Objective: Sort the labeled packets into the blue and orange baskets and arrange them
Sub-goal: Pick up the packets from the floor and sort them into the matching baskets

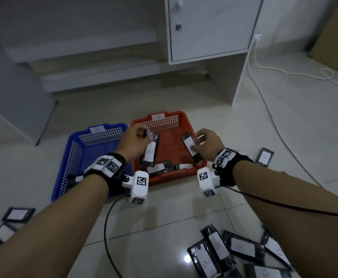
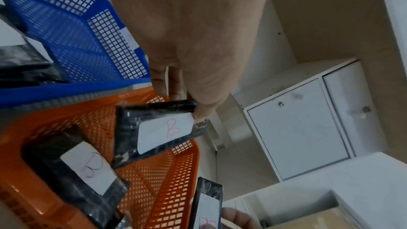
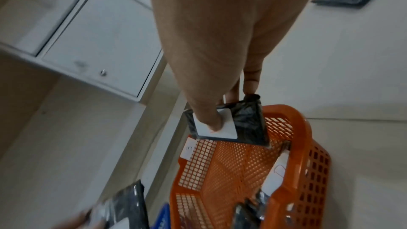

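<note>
An orange basket (image 1: 184,119) and a blue basket (image 1: 77,141) sit side by side on the floor. My left hand (image 1: 136,140) pinches the top end of a black packet (image 1: 150,151) with a white label marked B (image 2: 167,128), hanging over the orange basket (image 2: 72,117). My right hand (image 1: 206,141) grips another black labeled packet (image 1: 191,148) above the basket's right side, thumb on its label (image 3: 216,124). Several black packets (image 1: 164,167) lie in the orange basket (image 3: 297,145). The blue basket (image 2: 72,29) holds a dark packet (image 2: 24,62) at its near end.
Loose black labeled packets lie on the tiled floor at the near right (image 1: 240,249), near left (image 1: 17,214), and one beside the orange basket (image 1: 265,156). A white cabinet (image 1: 210,29) stands behind the baskets. A white cable (image 1: 274,71) and a black cable (image 1: 106,233) cross the floor.
</note>
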